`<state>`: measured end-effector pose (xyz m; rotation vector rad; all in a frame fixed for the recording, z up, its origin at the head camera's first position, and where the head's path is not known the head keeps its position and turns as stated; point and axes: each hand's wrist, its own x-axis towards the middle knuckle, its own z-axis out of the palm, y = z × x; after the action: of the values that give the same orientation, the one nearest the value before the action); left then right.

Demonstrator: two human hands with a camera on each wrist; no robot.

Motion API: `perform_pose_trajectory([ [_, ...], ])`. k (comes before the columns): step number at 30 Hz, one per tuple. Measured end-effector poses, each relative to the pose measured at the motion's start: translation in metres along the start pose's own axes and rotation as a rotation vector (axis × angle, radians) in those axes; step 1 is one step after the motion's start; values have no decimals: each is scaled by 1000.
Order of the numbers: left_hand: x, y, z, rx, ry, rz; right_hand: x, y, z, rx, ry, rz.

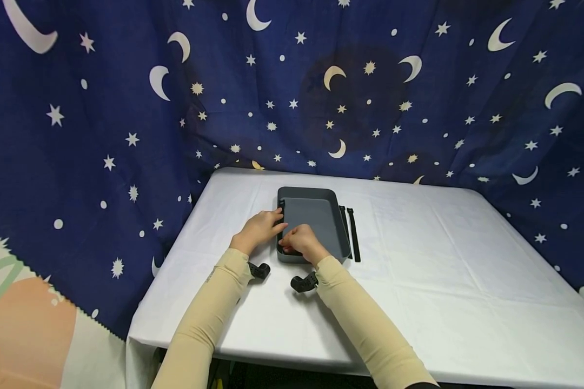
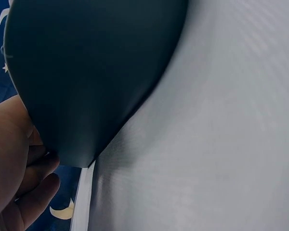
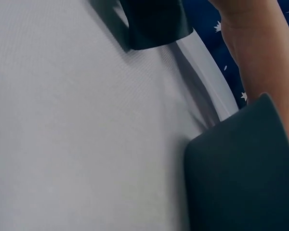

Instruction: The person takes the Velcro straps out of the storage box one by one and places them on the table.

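Observation:
A dark grey rectangular tray (image 1: 316,216) stands on the white-covered table, its side wall (image 2: 86,86) large in the left wrist view. One narrow black strap (image 1: 281,203) runs along its left inner wall, partly covered by both hands. My left hand (image 1: 259,231) reaches over the left rim, index finger and thumb at the strap; its other fingers (image 2: 36,192) hang curled outside the tray. Whether it pinches the strap is unclear. Inside the near left corner, my right hand (image 1: 303,241) has curled fingers and pinches the strap's near end. The tray wall (image 3: 241,168) hides those fingertips in the right wrist view.
Two more black straps (image 1: 353,235) lie side by side along the tray's right side. Black camera mounts (image 1: 259,270) stick out below both wrists. White cloth (image 1: 443,270) spreads over the table to the right. A blue curtain (image 1: 370,108) with moons and stars hangs behind.

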<state>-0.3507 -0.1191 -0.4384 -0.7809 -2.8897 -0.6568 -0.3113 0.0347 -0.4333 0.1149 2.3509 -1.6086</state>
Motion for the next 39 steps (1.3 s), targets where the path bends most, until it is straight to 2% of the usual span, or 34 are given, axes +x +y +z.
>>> perform_pose_trajectory([
  [13,2,0,0,7,4,5,1,1,3,-9,51,-24],
  [39,0,0,-1,-2,6,1,0,7,-6,106,41,1],
])
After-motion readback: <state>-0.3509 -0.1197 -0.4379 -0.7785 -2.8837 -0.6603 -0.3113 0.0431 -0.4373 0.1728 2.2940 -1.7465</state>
